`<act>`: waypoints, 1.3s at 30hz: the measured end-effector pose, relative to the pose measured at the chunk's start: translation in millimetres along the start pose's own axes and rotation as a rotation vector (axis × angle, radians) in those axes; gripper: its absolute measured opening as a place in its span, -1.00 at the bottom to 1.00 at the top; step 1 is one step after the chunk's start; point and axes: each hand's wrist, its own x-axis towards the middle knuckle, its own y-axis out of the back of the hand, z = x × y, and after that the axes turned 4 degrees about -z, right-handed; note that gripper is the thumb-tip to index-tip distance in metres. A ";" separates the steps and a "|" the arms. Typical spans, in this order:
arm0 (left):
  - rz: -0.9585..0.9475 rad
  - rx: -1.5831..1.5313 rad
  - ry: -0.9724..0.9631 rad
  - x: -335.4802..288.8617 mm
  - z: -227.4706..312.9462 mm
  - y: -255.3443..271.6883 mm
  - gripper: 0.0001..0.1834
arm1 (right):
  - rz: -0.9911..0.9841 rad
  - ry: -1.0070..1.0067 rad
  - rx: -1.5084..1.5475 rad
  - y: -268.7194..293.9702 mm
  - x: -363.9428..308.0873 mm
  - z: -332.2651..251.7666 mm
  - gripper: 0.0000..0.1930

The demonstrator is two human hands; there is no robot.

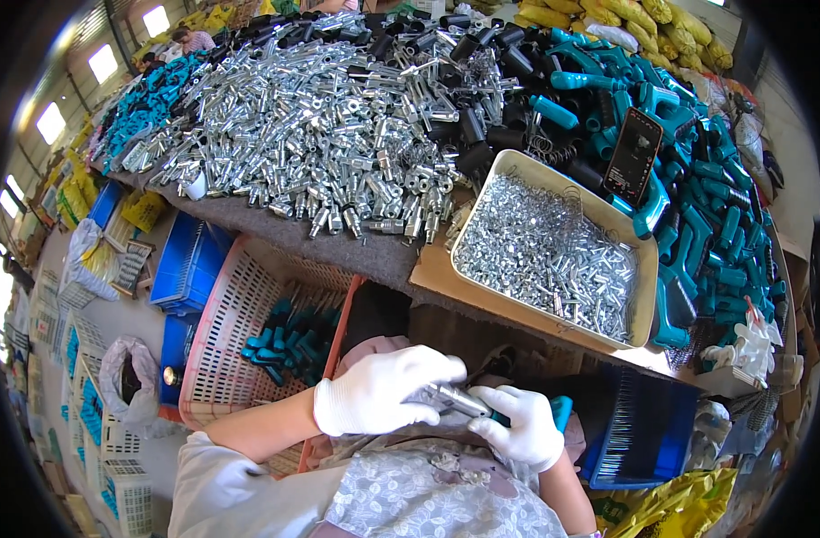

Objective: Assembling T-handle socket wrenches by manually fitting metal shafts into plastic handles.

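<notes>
A slender silver metal piece (pixel 461 401) is being held in front of the lap, just below the near edge of the table (pixel 275 221). Its right end is being pinched by the right hand (pixel 524 429), with white-gloved thumb and fingers closed on it; beside that hand a teal handle (pixel 562 412) is being partly hidden, and whether the two are joined cannot be told. The left hand (pixel 383 390), also gloved, is being held curled about the other end, thumb and forefinger parted; blur is keeping its exact hold from being told. On the table, heaped metal fittings (pixel 338 143) are being flanked by teal handles (pixel 701 224), on which a phone (pixel 633 154) is being propped. Small metal parts (pixel 540 242) are being contained by a cream tray (pixel 648 291).
</notes>
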 end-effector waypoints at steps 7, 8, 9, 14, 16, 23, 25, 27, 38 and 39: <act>-0.054 0.043 -0.493 11.2 10.2 -1.7 -0.77 | -0.328 0.035 0.539 14.5 0.6 21.0 -0.60; -0.119 0.054 -0.477 17.2 15.0 0.6 -0.71 | -0.306 0.008 0.478 12.8 -4.1 23.1 -0.59; -0.183 0.069 -0.457 21.9 17.7 2.6 -0.66 | -0.289 -0.014 0.420 13.1 -3.6 19.3 -0.59; -0.155 -0.014 0.149 6.7 2.3 -0.2 -0.61 | -0.024 -0.046 -0.226 4.9 5.4 -16.5 -0.52; 0.004 0.033 -0.074 7.0 10.4 -4.8 -0.76 | -0.122 0.062 0.123 14.7 4.7 -1.4 -0.58; 0.016 -0.020 -0.135 16.8 -1.2 0.5 -0.66 | -0.115 -0.031 0.143 14.4 -0.3 -5.6 -0.62; -0.088 -0.260 0.211 8.2 -13.7 -1.7 -0.63 | 0.070 -0.039 -0.247 6.6 7.1 -23.5 -0.61; -0.055 -0.214 0.182 5.9 -2.0 -4.4 -0.65 | 0.018 -0.005 -0.146 10.3 9.8 -18.5 -0.63; -0.032 -0.165 0.264 13.4 0.4 0.0 -0.64 | 0.066 0.013 -0.264 9.9 15.8 -15.2 -0.64; 0.000 -0.042 0.239 14.6 0.6 -4.0 -0.70 | 0.043 0.057 -0.137 11.6 14.7 -12.0 -0.64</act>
